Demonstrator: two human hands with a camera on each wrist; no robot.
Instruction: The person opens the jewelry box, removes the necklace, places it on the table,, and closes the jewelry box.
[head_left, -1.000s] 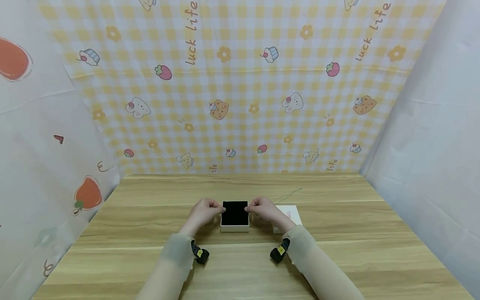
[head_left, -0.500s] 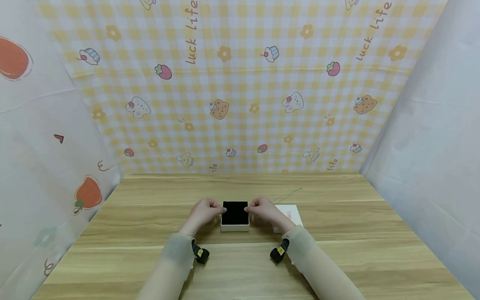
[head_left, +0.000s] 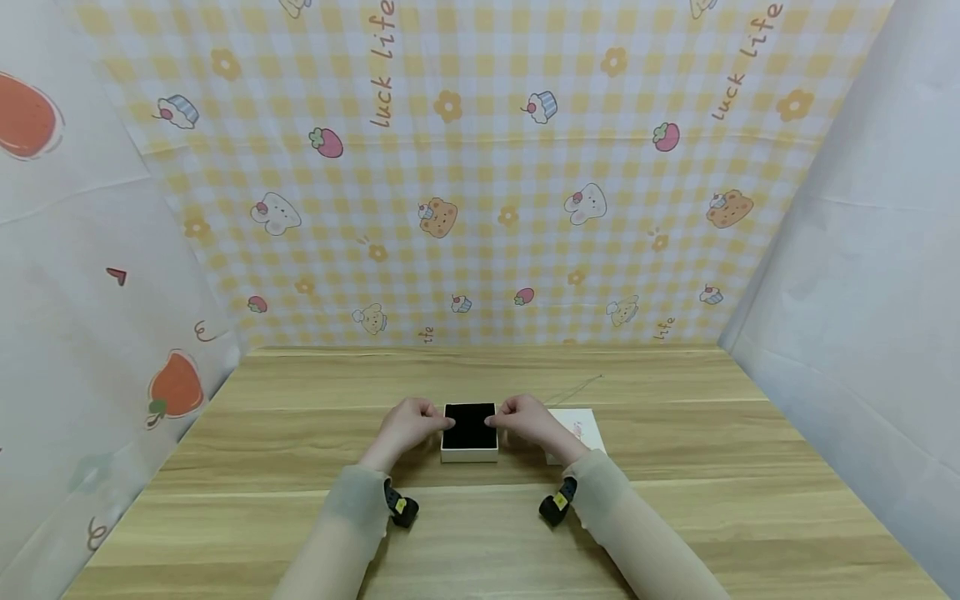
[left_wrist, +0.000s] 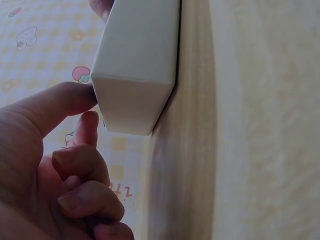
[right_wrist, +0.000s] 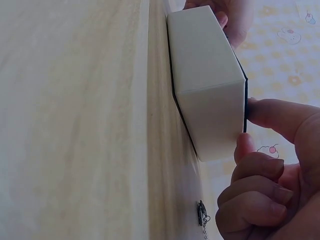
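Observation:
A small white jewelry box (head_left: pixel 469 456) with a black pad (head_left: pixel 471 433) in it sits on the table. The left hand (head_left: pixel 406 425) is at its left side, the thumb reaching over the rim onto the pad. Mirroring it at the right side, the right hand (head_left: pixel 528 419) has its thumb on the pad too. In the left wrist view, the thumb (left_wrist: pixel 72 97) meets the box's top edge while the other fingers curl in beside it. A dark strip of the pad shows along the rim in the right wrist view, under the thumb (right_wrist: pixel 267 114); the thumb tips are partly hidden.
A white lid (head_left: pixel 581 427) with pink print lies right of the box, partly behind the right forearm. A thin chain (head_left: pixel 577 389) stretches behind it. A small dark metal pendant (right_wrist: pixel 201 215) lies near the right hand. A checked cloth (head_left: pixel 480 167) hangs behind the table.
Both thumbs have slid slightly inward and toward the body over the pad. The pad's far edge looks a little lower against the rim. The lid and chain stay put.

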